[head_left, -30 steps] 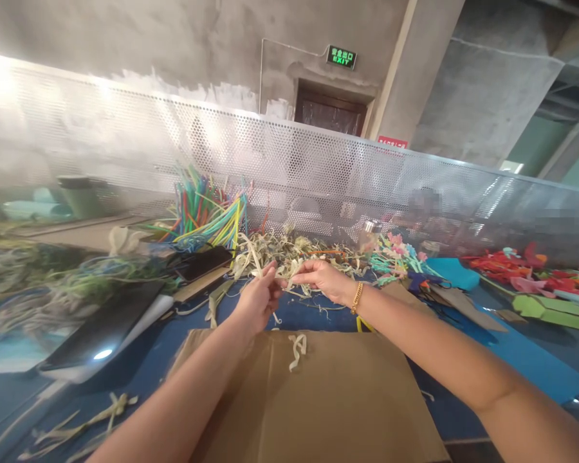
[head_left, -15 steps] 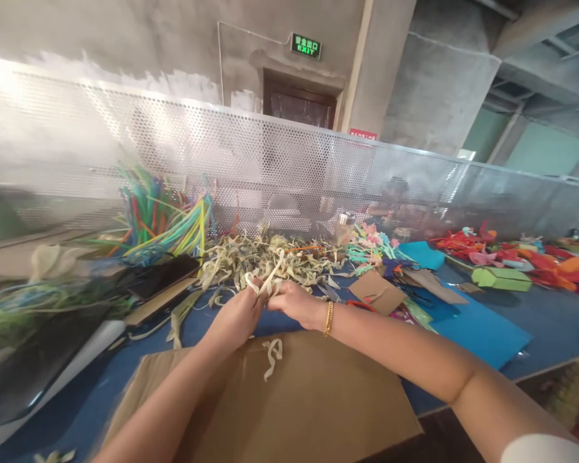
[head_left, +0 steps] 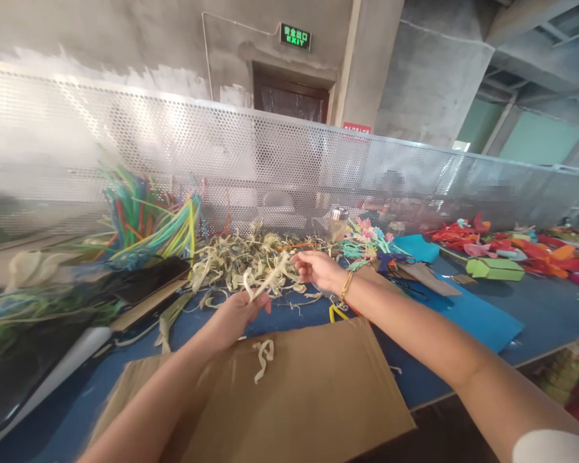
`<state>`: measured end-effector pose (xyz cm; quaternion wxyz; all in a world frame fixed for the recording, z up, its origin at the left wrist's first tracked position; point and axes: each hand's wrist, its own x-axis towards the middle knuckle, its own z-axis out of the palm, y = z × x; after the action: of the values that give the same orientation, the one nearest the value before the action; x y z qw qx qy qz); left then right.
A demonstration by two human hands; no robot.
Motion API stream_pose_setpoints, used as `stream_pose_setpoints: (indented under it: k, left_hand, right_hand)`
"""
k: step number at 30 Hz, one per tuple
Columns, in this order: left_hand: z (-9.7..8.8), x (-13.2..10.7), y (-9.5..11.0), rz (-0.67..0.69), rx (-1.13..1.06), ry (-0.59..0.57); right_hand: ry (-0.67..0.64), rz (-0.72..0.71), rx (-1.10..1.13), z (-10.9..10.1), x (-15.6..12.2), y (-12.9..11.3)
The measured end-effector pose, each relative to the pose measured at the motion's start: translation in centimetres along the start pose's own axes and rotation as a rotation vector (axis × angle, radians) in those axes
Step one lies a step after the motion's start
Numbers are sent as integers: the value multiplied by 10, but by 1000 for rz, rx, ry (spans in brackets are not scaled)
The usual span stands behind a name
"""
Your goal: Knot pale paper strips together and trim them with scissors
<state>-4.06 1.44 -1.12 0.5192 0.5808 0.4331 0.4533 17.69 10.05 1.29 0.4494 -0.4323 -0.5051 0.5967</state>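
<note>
My left hand (head_left: 235, 313) pinches one end of a pale dried strip (head_left: 270, 278) above the blue table (head_left: 535, 315). My right hand (head_left: 318, 270), with a gold bracelet on its wrist, pinches the other end of that strip, so it is stretched between both hands. Just behind them lies a heap of pale dried strips (head_left: 251, 257). A single curled strip (head_left: 263, 357) rests on the brown cardboard sheet (head_left: 313, 399) below my hands.
A bundle of coloured plastic strips (head_left: 149, 222) fans up at the back left beside a black tablet (head_left: 145, 280). Paper flowers (head_left: 367, 241), blue sheets (head_left: 468, 318), a green box (head_left: 495, 268) and red paper pieces (head_left: 468, 235) lie right. A perforated metal screen (head_left: 289, 167) runs behind.
My hands have drawn apart, the right one moving right and away, pulling the strip out straight between them. The view has turned slightly left to right.
</note>
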Motion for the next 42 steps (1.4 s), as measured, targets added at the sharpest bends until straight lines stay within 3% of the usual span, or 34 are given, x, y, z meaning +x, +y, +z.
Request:
stream_pose_setpoints:
  k: [2, 4, 7, 10, 14, 17, 20, 23, 28, 32, 38, 42]
  left_hand:
    - [-2, 2, 4, -25, -315, 38]
    - [-7, 5, 9, -7, -636, 149]
    - [-13, 9, 14, -30, -878, 347]
    - [-14, 10, 14, -78, -924, 406]
    - [-14, 10, 11, -62, -960, 400]
    - [-14, 10, 8, -28, -1048, 321]
    - [-13, 9, 8, -23, -1078, 265]
    - [-11, 6, 10, -51, -968, 263]
    - [-8, 3, 9, -52, -867, 301]
    - [-2, 3, 10, -64, -762, 334]
    - [7, 3, 6, 193, -562, 261]
    - [7, 5, -3, 195, -439, 230]
  right_hand:
    - [152, -128, -168, -18, 16, -5]
    - [273, -250, -566, -32, 31, -6]
    - [243, -348, -1200, -40, 48, 2]
    - [154, -348, -1395, -37, 59, 10]
    - [186, -324, -1318, -35, 68, 0]
    - [202, -241, -885, -37, 65, -21]
    - [61, -96, -392, -32, 52, -37]
    - [-48, -20, -178, -22, 34, -43]
    - [-117, -41, -91, -3, 15, -51]
    - [-198, -37, -155, 14, 2, -55]
    - [-205, 25, -283, 57, -17, -36]
    - [-212, -2, -261, 78, -20, -26]
